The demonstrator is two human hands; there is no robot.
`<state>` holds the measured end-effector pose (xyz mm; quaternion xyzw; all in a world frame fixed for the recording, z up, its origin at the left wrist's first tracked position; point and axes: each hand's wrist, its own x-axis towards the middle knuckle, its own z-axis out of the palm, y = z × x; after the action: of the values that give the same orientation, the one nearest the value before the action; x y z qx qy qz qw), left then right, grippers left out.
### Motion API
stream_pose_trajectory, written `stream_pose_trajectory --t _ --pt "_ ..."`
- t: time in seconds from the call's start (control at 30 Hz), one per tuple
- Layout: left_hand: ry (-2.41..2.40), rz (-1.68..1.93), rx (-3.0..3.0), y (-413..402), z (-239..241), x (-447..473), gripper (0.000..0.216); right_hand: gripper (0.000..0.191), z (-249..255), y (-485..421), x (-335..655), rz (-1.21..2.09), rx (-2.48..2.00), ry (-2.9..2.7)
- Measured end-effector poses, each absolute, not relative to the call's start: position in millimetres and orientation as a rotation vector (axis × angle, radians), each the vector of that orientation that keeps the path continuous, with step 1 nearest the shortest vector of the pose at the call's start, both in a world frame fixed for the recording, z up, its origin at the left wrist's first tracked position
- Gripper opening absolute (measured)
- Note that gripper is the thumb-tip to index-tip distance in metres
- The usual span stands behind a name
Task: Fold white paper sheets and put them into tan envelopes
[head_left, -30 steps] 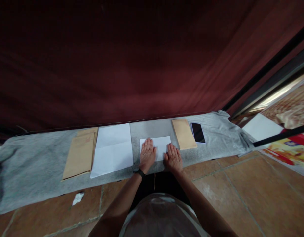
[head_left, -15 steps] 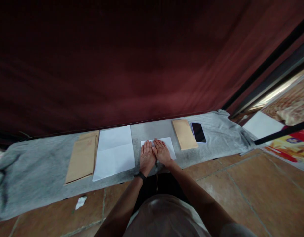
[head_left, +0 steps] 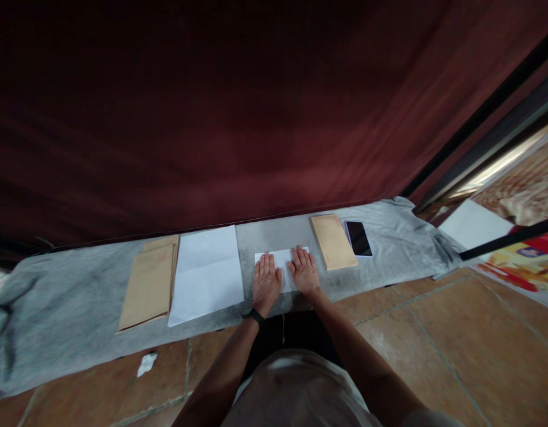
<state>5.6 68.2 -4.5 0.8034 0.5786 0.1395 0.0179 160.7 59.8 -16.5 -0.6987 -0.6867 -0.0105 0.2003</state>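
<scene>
A small folded white sheet (head_left: 283,261) lies on a grey cloth (head_left: 69,296) spread over the tiled floor. My left hand (head_left: 265,280) lies flat on the sheet's left part, fingers stretched out, a dark band on the wrist. My right hand (head_left: 304,271) lies flat on its right part, fingers slightly spread. A narrow strip of paper shows between the two hands. Neither hand grips anything.
On the cloth to the left lie a larger white sheet (head_left: 207,274) and a stack of brown envelopes (head_left: 148,283). To the right lie a brown envelope (head_left: 332,241) and a black phone (head_left: 358,238). A crumpled paper scrap (head_left: 146,363) lies on the tiles. A dark red curtain (head_left: 212,107) hangs behind.
One second ago the hands lay apart on the sheet; they came together at its middle, and now the right hand has slid back toward the sheet's right edge. The left hand has stayed put.
</scene>
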Motion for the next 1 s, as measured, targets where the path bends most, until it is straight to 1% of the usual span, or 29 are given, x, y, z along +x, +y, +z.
stream_pose_trajectory --t 0.3,0.5,0.7,0.87,1.0 --pt "1.825 0.495 2.468 68 -7 5 0.063 0.055 -18 52 169 -0.083 -2.008 -1.845" --pt "1.887 0.464 2.385 68 -1 19 0.059 0.056 -17 51 168 -0.125 -1.984 -1.843" --pt "1.672 0.417 2.471 67 5 47 0.057 0.055 -19 50 169 -0.097 -1.982 -1.868" --pt "1.77 0.413 2.473 74 -4 25 0.061 0.055 -22 52 169 -0.14 -1.985 -1.845" --pt "1.871 0.481 2.459 72 -10 4 0.062 0.055 -23 52 169 -0.184 -1.968 -1.847"
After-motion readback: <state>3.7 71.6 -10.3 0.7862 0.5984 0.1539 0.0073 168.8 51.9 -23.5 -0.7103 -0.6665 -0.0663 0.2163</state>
